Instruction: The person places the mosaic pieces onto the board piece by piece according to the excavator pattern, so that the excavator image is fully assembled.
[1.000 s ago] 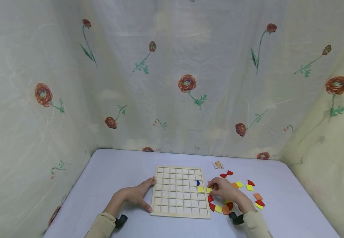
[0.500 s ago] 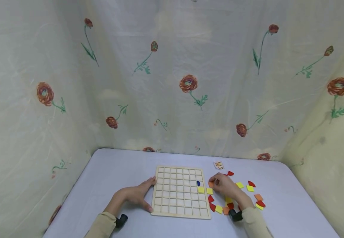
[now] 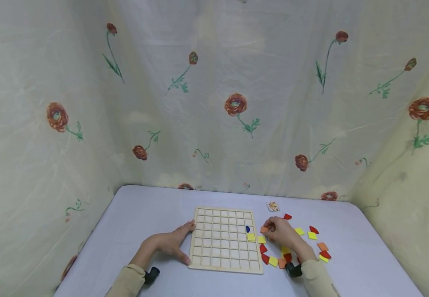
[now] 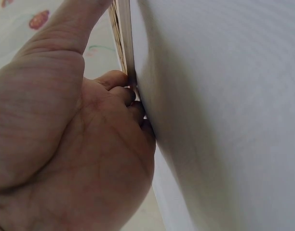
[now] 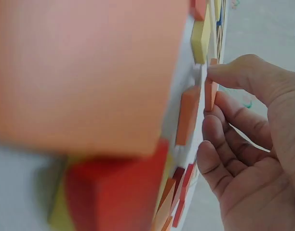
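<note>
A wooden grid board (image 3: 223, 271) lies flat on the white-covered table. In one column near its right side sit a blue half-round piece (image 3: 248, 229) and, just below it, a yellow square tile (image 3: 251, 237). My left hand (image 3: 167, 242) rests along the board's left edge, thumb and fingers spread apart; in the left wrist view its fingertips meet the edge. Right of the board, my right hand (image 3: 282, 232) pinches an orange square tile (image 5: 211, 96) between thumb and forefinger, the other fingers loosely bent. Another yellow tile (image 3: 261, 239) lies against the board's right edge.
Loose red quarter-round pieces (image 3: 265, 259), yellow squares (image 3: 273, 261) and orange squares (image 3: 322, 246) are scattered right of the board, some under my right hand. A small picture card (image 3: 273, 206) lies behind them. A flowered curtain (image 3: 214, 123) surrounds the table.
My right hand has shifted slightly up and away from the yellow tile beside the board, and now pinches the orange tile. The left hand stays at the board's edge.
</note>
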Demonstrator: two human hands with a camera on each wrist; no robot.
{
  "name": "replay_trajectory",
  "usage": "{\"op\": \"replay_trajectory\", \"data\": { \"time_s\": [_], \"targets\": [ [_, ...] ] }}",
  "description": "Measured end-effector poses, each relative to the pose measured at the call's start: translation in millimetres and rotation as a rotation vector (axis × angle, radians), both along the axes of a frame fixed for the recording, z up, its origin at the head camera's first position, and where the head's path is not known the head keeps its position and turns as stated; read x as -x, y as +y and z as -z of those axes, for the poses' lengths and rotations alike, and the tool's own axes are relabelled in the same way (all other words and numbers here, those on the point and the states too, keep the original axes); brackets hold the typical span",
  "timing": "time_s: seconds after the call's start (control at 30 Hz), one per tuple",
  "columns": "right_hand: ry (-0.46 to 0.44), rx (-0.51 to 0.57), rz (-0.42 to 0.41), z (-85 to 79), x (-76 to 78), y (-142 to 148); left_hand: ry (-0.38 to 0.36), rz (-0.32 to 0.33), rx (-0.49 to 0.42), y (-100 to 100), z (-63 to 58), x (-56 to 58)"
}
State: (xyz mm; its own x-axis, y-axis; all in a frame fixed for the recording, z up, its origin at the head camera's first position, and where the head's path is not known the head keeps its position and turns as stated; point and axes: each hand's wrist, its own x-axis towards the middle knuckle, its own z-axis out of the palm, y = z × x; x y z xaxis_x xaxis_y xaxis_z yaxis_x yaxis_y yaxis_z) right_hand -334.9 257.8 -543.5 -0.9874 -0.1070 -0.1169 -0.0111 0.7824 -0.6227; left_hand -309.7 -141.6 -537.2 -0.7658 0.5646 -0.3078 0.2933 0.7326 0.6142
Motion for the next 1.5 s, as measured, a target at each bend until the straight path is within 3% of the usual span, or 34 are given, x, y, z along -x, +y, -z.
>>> {"op": "replay_trajectory", "data": {
  "time_s": [0.17,0.5,0.83,1.07,1.33,1.5],
  "targets": [
    [0.021,0.037,-0.016,-5.5,-2.0,-10.3,-0.005,0.001,-0.009,-0.2,0.2,-0.8],
    [0.110,0.022,-0.206,-7.9,1.8,-44.3,-0.005,0.006,-0.010,0.0,-1.6,-1.5],
    [0.071,0.016,-0.236,-4.8,7.9,-56.6,-0.005,0.007,-0.020,-0.4,-0.4,-2.3],
    [0.093,0.017,-0.283,-6.0,12.2,-57.6,-0.001,0.016,-0.006,-1.0,-1.2,0.0],
    [0.057,0.006,-0.258,-8.1,11.9,-59.5,-0.001,0.017,-0.011,-1.3,-0.4,0.5],
    [0.086,0.003,-0.219,-6.6,7.6,-54.9,-0.004,0.022,-0.010,-1.3,0.2,0.9]
  ]
}}
